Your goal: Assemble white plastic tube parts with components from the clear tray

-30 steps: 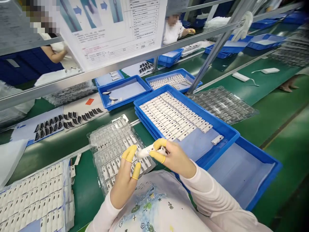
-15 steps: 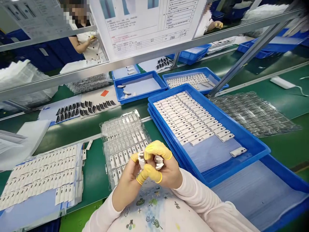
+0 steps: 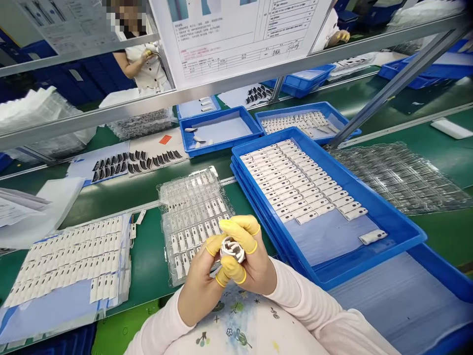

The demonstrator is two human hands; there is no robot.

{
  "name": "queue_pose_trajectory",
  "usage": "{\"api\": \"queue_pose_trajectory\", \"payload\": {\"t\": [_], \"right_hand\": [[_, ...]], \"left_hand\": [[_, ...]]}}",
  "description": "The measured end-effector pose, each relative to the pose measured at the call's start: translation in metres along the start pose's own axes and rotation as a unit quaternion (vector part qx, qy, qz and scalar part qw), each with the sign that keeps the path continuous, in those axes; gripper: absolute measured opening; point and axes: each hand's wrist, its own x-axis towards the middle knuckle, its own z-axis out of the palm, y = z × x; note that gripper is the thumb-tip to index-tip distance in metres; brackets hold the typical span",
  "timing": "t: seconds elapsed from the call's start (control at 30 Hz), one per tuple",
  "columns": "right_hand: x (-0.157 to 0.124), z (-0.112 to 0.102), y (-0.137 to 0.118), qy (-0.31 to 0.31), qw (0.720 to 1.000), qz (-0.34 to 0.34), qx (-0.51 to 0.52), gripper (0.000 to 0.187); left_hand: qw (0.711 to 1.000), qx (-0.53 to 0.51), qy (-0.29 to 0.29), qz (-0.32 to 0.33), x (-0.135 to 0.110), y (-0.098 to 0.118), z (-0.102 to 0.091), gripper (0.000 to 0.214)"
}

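Both hands meet close to my chest, pinched together round a small white plastic part (image 3: 232, 249). My left hand (image 3: 201, 286) and my right hand (image 3: 254, 259) wear yellow finger cots on the fingertips. They hover over the near edge of a clear blister tray (image 3: 185, 197) with several white pieces in its pockets. To the right stands a blue tray (image 3: 391, 219) filled with neat rows of white parts (image 3: 295, 182), and one loose white part (image 3: 372, 237) lies apart on its liner.
A sheet with rows of white parts (image 3: 62, 261) lies at the left. Further back are black parts (image 3: 136, 161) on paper, smaller blue trays (image 3: 218, 129), stacked clear trays (image 3: 399, 175), a metal rail with an instruction sheet (image 3: 236, 34), and other workers (image 3: 142, 54) across the green belt.
My left hand came over to join the right on the white part, and both now pinch it together. The view swung left and down a little.
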Motion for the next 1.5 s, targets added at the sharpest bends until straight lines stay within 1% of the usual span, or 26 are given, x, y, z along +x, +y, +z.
{"api": "queue_pose_trajectory", "payload": {"t": [0.1, 0.17, 0.3, 0.4, 0.5, 0.6, 0.7, 0.8, 0.93, 1.03, 1.17, 1.27, 1.37, 1.5], "right_hand": [[-0.004, -0.003, 0.005, -0.033, 0.999, 0.006, 0.004, 0.065], [-0.008, -0.004, 0.008, -0.051, 0.999, 0.004, 0.009, 0.069], [-0.013, -0.006, 0.010, -0.058, 0.998, 0.029, 0.001, 0.057], [-0.014, -0.008, 0.008, -0.053, 0.998, 0.046, -0.001, 0.050], [-0.012, -0.009, 0.005, -0.034, 0.999, 0.041, 0.008, 0.045], [-0.010, -0.009, 0.002, 0.012, 0.999, 0.037, 0.037, 0.041], [-0.008, -0.009, 0.000, 0.035, 0.995, 0.043, 0.078, 0.038], [-0.004, -0.011, 0.000, 0.035, 0.994, 0.033, 0.100, 0.038], [0.000, -0.013, -0.001, 0.031, 0.996, 0.003, 0.081, 0.033], [0.003, -0.013, -0.002, 0.025, 0.998, -0.008, 0.065, 0.032], [0.004, -0.014, -0.001, 0.008, 0.997, -0.031, 0.073, 0.036], [0.004, -0.014, -0.002, 0.000, 0.994, -0.044, 0.101, 0.041], [0.001, -0.014, -0.003, -0.001, 0.993, -0.044, 0.111, 0.046], [-0.001, -0.015, -0.004, -0.003, 0.993, -0.040, 0.114, 0.046]], "left_hand": [[0.998, -0.047, 0.001, -0.049, -0.001, -0.001, 0.002, 0.038], [0.992, -0.093, 0.007, -0.085, 0.000, -0.001, 0.003, 0.045], [0.981, -0.149, 0.023, -0.123, 0.002, 0.002, 0.004, 0.047], [0.980, -0.153, 0.032, -0.126, 0.002, 0.003, 0.004, 0.047], [0.981, -0.150, 0.035, -0.117, 0.000, 0.002, 0.004, 0.047], [0.983, -0.153, 0.035, -0.096, -0.003, -0.001, 0.004, 0.048], [0.992, -0.111, 0.031, -0.059, -0.005, -0.005, 0.001, 0.046], [0.999, -0.042, 0.013, -0.001, -0.005, -0.004, -0.003, 0.041], [0.997, 0.003, 0.008, 0.078, -0.001, 0.000, -0.005, 0.040], [0.992, 0.040, 0.007, 0.116, 0.000, 0.004, -0.007, 0.040], [0.982, 0.092, -0.003, 0.163, 0.001, 0.006, -0.010, 0.043], [0.976, 0.113, -0.014, 0.188, 0.000, 0.007, -0.012, 0.045], [0.973, 0.119, -0.020, 0.196, -0.001, 0.007, -0.012, 0.046], [0.974, 0.107, -0.020, 0.197, -0.001, 0.009, -0.012, 0.045]]}}
